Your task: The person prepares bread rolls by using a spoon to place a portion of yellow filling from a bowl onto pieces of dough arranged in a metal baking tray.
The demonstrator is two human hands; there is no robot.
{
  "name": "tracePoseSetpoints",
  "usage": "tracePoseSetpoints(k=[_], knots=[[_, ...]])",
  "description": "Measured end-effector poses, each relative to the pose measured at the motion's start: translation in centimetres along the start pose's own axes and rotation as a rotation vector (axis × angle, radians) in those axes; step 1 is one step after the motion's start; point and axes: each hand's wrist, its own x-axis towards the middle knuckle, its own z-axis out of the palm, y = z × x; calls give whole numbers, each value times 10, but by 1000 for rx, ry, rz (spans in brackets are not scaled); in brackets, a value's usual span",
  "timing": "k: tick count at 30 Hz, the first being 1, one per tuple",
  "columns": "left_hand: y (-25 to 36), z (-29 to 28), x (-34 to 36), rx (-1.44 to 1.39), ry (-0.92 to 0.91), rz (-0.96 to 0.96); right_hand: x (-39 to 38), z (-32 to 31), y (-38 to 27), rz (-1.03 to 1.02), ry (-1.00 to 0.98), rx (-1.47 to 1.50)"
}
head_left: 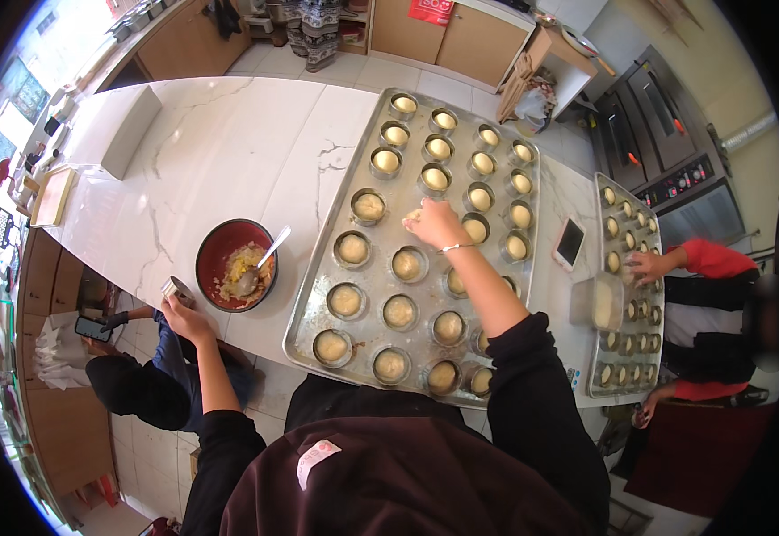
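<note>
My left hand [188,317] grips a small metal ring [175,292] beside the table edge, left of a red bowl [213,260] that contains a chopped pale-and-yellow mixture and a spoon [273,246]. My right hand [434,223] is over a large metal tray [322,268], fingers closed on a pale dough piece [412,216]. The tray carries several rows of metal rings with dough in them: rounded balls [436,179] toward the back, flatter pieces [347,299] at the left and front.
A co-worker in red sleeves [711,257] works at a second tray [599,380] on the right, beside a plastic container [586,313] and phone [569,241]. Another person in dark clothes [139,393] holds a phone [93,329] at lower left. A white block [104,125] lies back left; ovens [657,134] stand back right.
</note>
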Motion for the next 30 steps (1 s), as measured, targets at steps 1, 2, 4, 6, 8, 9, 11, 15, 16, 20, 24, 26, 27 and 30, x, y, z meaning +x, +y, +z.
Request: tracePoseSetpoints(k=[1, 2, 4, 6, 8, 9, 11, 15, 16, 20, 24, 26, 27, 30], knots=[[-1, 0, 1, 3, 3, 3, -1, 5, -8, 43, 45, -45], [3, 5, -2, -17, 8, -17, 2, 12, -9, 46, 47, -44], [5, 11, -4, -40, 11, -38, 8, 28, -5, 33, 216, -175], [-1, 5, -2, -41, 16, -12, 7, 29, -14, 9, 191, -166], [-11, -1, 5, -19, 10, -7, 8, 30, -15, -11, 169, -160], [-14, -3, 7, 2, -4, -1, 10, 30, -9, -68, 135, -128], [-11, 3, 1, -46, 7, -17, 11, 20, 6, -119, 98, -102], [-1, 6, -3, -75, 17, -23, 8, -13, 31, -339, -81, 153], [1, 5, -4, -77, 21, -24, 8, -14, 34, -321, -86, 144], [0, 3, -3, -59, 13, -9, -2, 3, 20, -289, -68, 27], [0, 7, -4, -42, 28, 2, 9, 5, 19, -332, -73, -38], [1, 6, -4, -50, 31, -3, 6, -1, 19, -361, -84, 13], [1, 5, -4, -59, 35, -9, 5, -4, 17, -391, -96, 63], [-1, 3, -2, -61, 28, -9, -2, 2, 16, -433, 14, 11]])
